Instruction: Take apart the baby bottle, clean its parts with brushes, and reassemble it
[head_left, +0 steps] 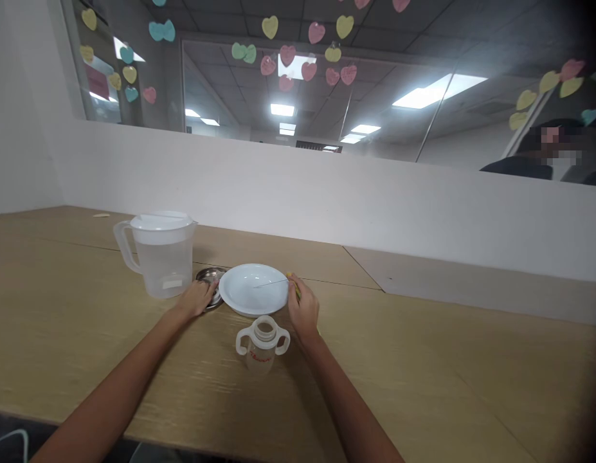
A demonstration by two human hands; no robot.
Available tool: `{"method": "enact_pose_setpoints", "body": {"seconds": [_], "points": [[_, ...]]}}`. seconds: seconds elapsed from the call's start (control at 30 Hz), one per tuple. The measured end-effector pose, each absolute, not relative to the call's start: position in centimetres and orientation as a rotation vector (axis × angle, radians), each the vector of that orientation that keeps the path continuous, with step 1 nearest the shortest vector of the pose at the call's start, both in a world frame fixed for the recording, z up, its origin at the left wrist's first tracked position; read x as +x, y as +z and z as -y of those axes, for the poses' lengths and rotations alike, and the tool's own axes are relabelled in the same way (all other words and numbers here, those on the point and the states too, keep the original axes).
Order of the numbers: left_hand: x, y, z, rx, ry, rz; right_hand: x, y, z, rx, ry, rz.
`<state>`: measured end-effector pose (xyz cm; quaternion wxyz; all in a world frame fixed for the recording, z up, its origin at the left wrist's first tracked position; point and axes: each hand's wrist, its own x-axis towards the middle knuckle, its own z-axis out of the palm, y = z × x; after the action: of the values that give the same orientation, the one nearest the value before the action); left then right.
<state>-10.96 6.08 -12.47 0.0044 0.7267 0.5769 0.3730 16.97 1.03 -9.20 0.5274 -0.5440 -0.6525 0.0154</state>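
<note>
A white bowl (253, 297) rests on the table between my hands. My right hand (303, 307) is closed on the yellow handle of a thin metal tool (273, 283), whose shaft reaches over the bowl. At the bowl's left, my left hand (197, 298) lies with its fingers on a small round metal dish (209, 275). Whether those fingers grip the dish or only rest on it is unclear. Nearer to me than the bowl stands an open clear bottle (261, 354) with two white handles and red lettering.
A lidded clear pitcher (165, 257) stands behind my left hand, its handle to the left. A small flat pale piece (101, 215) lies at the table's back left. Beyond the low white wall (278, 186), a person (533, 157) shows behind glass with heart-shaped notes.
</note>
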Motion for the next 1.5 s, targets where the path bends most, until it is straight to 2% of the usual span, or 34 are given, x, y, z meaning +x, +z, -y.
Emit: {"method": "enact_pose_setpoints", "body": {"seconds": [0.2,0.37,0.57,0.7,0.77,1.03,1.3,1.5], "points": [[-10.8,-11.9,-5.9,2.288,0.974,-1.914,16.9,-8.8,-0.4,-1.247,-0.050,1.512],[-11.4,-11.0,-5.7,2.260,1.003,-2.029,16.8,-8.7,-0.1,-1.264,-0.076,1.492],[-11.2,-9.1,-4.3,2.190,1.346,-2.079,16.6,-8.6,0.0,-1.142,-0.121,1.375],[-9.5,-7.7,-2.9,2.152,1.799,-1.824,16.1,-7.8,0.7,-1.044,-0.019,1.275],[-8.2,-7.1,-2.3,2.172,1.867,-1.669,15.8,-7.3,1.1,-0.992,-0.020,1.223],[-3.1,-5.2,-1.0,2.137,1.847,-1.375,15.8,-5.3,3.7,-0.602,-0.623,1.384],[-2.6,-7.2,-1.2,2.167,1.747,-1.291,14.8,-5.2,7.8,-0.043,-0.897,1.706],[-3.5,-7.7,-1.3,2.127,1.774,-1.322,12.5,-6.8,8.0,0.127,-0.935,1.683]]}}
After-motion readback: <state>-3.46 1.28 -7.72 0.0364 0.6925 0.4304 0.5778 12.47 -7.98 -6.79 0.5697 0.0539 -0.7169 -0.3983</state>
